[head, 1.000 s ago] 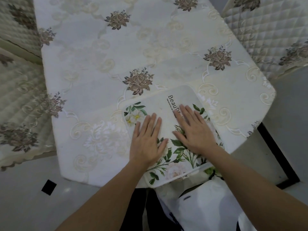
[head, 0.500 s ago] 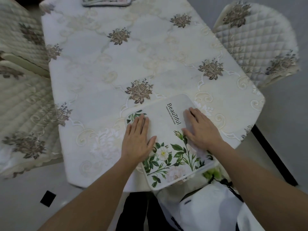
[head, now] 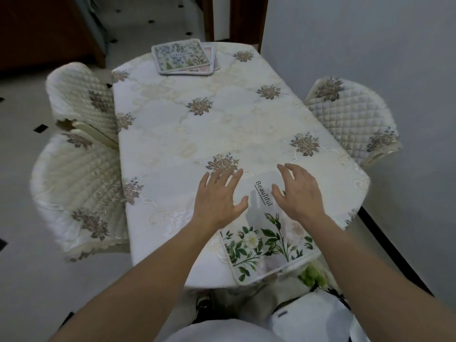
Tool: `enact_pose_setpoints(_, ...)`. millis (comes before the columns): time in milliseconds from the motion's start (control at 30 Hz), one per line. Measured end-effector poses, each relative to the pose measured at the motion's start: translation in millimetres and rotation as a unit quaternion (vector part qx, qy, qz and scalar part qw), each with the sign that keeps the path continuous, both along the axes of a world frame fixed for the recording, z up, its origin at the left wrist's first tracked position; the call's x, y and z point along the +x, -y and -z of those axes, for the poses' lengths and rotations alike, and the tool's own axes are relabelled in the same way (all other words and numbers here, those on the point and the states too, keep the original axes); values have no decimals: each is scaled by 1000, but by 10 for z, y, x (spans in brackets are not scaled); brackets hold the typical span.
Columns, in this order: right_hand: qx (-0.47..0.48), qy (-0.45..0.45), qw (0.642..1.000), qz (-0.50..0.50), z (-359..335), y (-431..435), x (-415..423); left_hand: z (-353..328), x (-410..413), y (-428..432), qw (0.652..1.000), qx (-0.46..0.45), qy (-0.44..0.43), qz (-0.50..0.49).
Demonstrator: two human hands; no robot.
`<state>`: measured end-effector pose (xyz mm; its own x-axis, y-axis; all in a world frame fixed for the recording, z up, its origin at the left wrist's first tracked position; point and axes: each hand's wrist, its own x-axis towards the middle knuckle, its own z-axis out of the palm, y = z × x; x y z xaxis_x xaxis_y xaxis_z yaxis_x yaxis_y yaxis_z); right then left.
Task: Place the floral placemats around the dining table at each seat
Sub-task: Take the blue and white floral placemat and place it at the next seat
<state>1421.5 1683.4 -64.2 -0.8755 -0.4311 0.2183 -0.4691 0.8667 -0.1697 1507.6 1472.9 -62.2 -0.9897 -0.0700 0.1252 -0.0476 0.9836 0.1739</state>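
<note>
A white floral placemat (head: pixel 261 240) with green leaves and the word "Beautiful" lies flat at the near end of the dining table (head: pixel 187 134), its corner overhanging the edge. My left hand (head: pixel 217 198) hovers just above its left side, fingers spread, holding nothing. My right hand (head: pixel 299 191) is lifted over its right side, fingers apart and slightly curled. A small stack of floral placemats (head: pixel 183 59) rests at the table's far end.
The table wears a cream cloth with brown flower motifs. Two quilted chairs (head: pixel 81 169) stand along the left side, one quilted chair (head: pixel 352 119) on the right by the grey wall. A white bag (head: pixel 313 317) sits on the floor at the near end.
Both hands have lifted off the placemat and moved forward, fingers spreading. The view has tilted up, bringing the far end of the table and the placemat stack into sight.
</note>
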Motion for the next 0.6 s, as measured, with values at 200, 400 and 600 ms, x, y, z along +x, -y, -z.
enact_pose_setpoints(200, -6, -49, 999, -7, -151, 156, 302, -99, 59, 36, 998, -3, -55, 17)
enact_pose_setpoints(400, 0, -39, 999, -6, -132, 362, 488, -76, 127, 232, 999, -10, -50, 18)
enact_pose_setpoints(600, 3, -24, 999, -37, -78, 821, 583, -36, 332, 628, 999, -6, -48, -23)
